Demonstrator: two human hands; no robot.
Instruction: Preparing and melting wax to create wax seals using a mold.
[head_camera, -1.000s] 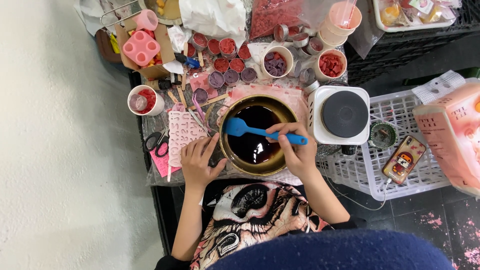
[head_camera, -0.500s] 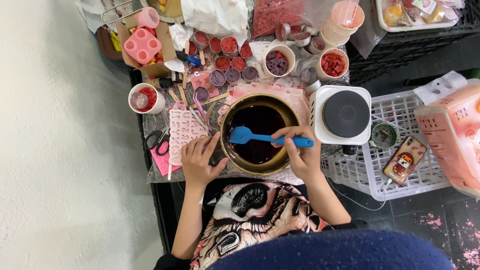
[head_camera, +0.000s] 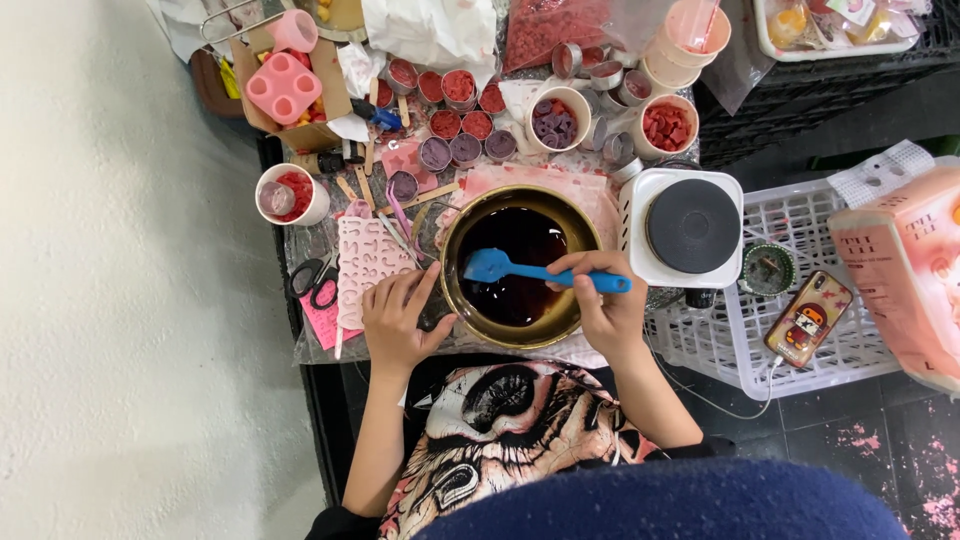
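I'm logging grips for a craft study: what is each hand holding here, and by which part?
The right hand holds the blue spatula by its handle, blade over the dark liquid. The left hand holds nothing; it rests beside the bowl.

the light over my table is bright, soft and even, with no one clear source. the pale floor (head_camera: 120, 300) on my left is nearly washed out, a flat white with hardly any texture. the dark liquid in the gold bowl (head_camera: 455, 300) throws back a faint sheen, and the bowl's rim glints. my left hand (head_camera: 398, 322) and my right hand (head_camera: 600, 305) cast only thin, soft shadows. the dark floor (head_camera: 850, 440) on my right stays dim. most of the clutter is sharp; the blue cap (head_camera: 660, 505) at the near edge is blurred. straight lines bend slightly toward the corners.
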